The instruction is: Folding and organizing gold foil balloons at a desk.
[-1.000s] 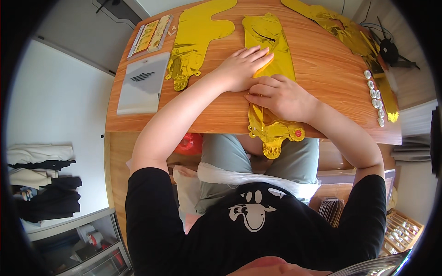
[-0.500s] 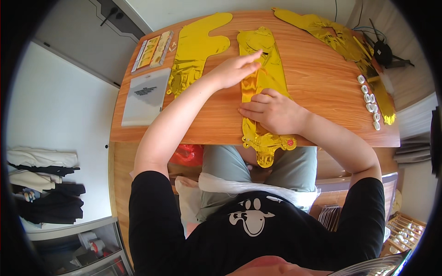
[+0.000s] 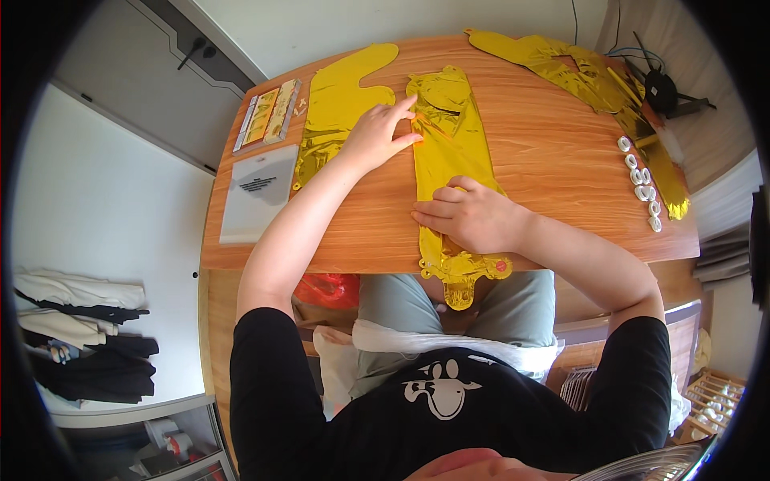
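Currently, your left hand (image 3: 375, 139) is spread, thumb and fingers apart, at the left edge of the deflated gold foil balloon (image 3: 453, 156). Your right hand (image 3: 475, 215) lies over its lower part with curled fingers; whether they pinch the foil, I cannot tell. The balloon lies on the wood-grain table (image 3: 553, 216), its tabbed end overhanging the near edge.

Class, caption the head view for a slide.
Right hand rests on a gold foil piece, left hand at its edge.
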`<state>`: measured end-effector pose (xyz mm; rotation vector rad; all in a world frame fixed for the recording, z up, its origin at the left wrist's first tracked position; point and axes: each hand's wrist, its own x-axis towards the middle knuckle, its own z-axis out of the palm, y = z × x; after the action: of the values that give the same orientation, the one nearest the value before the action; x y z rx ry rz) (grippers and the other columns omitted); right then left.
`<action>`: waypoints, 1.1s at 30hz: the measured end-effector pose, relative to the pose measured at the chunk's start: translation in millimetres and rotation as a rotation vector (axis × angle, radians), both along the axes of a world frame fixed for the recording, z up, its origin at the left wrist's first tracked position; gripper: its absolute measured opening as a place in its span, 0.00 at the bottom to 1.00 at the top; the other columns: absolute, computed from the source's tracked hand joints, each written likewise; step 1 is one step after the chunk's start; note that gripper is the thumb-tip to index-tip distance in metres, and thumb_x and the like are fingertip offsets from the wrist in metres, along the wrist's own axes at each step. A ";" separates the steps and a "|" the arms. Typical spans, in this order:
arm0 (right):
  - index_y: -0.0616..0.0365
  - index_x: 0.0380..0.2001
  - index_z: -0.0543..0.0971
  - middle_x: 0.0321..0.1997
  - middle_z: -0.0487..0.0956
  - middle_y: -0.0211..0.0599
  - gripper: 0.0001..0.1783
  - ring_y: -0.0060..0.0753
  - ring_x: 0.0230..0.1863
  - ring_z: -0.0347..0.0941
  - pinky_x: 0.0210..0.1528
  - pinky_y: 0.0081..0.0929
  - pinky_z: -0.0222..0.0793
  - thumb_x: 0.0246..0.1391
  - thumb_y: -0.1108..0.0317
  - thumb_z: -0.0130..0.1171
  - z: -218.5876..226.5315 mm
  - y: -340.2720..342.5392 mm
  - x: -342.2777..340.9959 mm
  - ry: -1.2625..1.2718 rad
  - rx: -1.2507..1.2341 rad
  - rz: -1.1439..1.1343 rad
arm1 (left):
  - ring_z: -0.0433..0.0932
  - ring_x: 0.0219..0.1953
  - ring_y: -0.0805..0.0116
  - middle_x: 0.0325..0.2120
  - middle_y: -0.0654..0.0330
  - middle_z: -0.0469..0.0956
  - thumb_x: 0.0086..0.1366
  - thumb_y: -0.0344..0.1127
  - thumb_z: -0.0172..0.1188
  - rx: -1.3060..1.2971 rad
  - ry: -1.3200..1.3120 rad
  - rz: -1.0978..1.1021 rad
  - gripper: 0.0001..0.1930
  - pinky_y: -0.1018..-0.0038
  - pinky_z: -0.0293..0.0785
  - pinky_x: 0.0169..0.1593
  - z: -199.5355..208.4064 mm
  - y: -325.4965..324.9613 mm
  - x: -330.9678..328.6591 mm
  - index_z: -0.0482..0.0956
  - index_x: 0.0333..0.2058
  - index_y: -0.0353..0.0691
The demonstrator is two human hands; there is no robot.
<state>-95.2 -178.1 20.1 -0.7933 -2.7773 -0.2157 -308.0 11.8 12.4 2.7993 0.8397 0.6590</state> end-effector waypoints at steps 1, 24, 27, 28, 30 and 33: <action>0.52 0.62 0.77 0.65 0.76 0.25 0.30 0.28 0.61 0.70 0.66 0.34 0.61 0.54 0.62 0.59 0.0 -0.1 0.6 -0.003 -0.011 -0.002 | 0.78 0.56 0.52 0.54 0.58 0.82 0.64 0.51 0.69 0.018 -0.003 0.016 0.41 0.59 0.73 0.61 1.0 0.8 0.7 0.63 0.70 0.43; 0.44 0.68 0.73 0.62 0.77 0.26 0.31 0.31 0.64 0.69 0.71 0.41 0.56 0.60 0.59 0.52 -6.9 -0.6 -2.1 -0.030 0.098 0.028 | 0.59 0.75 0.56 0.71 0.53 0.66 0.70 0.27 0.57 -0.237 -0.016 -0.444 0.31 0.62 0.56 0.76 0.8 -66.4 34.3 0.64 0.71 0.43; 0.43 0.68 0.73 0.56 0.79 0.26 0.31 0.30 0.63 0.70 0.70 0.41 0.57 0.61 0.58 0.51 -5.9 -3.0 -3.1 -0.072 0.109 0.032 | 0.58 0.75 0.53 0.71 0.49 0.64 0.71 0.26 0.54 -0.386 -0.058 -0.420 0.29 0.60 0.55 0.77 -6.1 -69.0 37.3 0.65 0.70 0.39; 0.43 0.68 0.73 0.56 0.79 0.26 0.31 0.30 0.63 0.70 0.70 0.41 0.57 0.61 0.58 0.51 -8.2 -4.4 -4.1 -0.081 0.098 -0.012 | 0.59 0.75 0.52 0.71 0.48 0.64 0.71 0.26 0.55 -0.391 -0.052 -0.395 0.29 0.60 0.54 0.77 -6.1 -68.2 41.3 0.65 0.70 0.38; 0.46 0.65 0.75 0.50 0.80 0.27 0.29 0.29 0.57 0.73 0.61 0.36 0.65 0.60 0.58 0.52 -11.4 -7.0 -6.4 -0.053 0.265 0.041 | 0.61 0.74 0.50 0.69 0.46 0.66 0.70 0.31 0.59 -0.206 0.059 -0.441 0.29 0.59 0.56 0.76 -5.9 -69.6 40.3 0.67 0.69 0.35; 0.48 0.54 0.80 0.44 0.80 0.26 0.22 0.27 0.47 0.75 0.48 0.30 0.68 0.58 0.59 0.55 15.4 -44.2 -13.6 -0.020 0.414 0.091 | 0.62 0.73 0.46 0.69 0.44 0.67 0.69 0.35 0.61 -0.206 0.086 -0.374 0.30 0.57 0.57 0.74 -9.3 -73.3 38.0 0.68 0.67 0.33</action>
<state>-108.8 -222.4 35.4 -0.5599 -2.6394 -0.7533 -270.0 -61.5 3.1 2.7012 0.3518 0.3711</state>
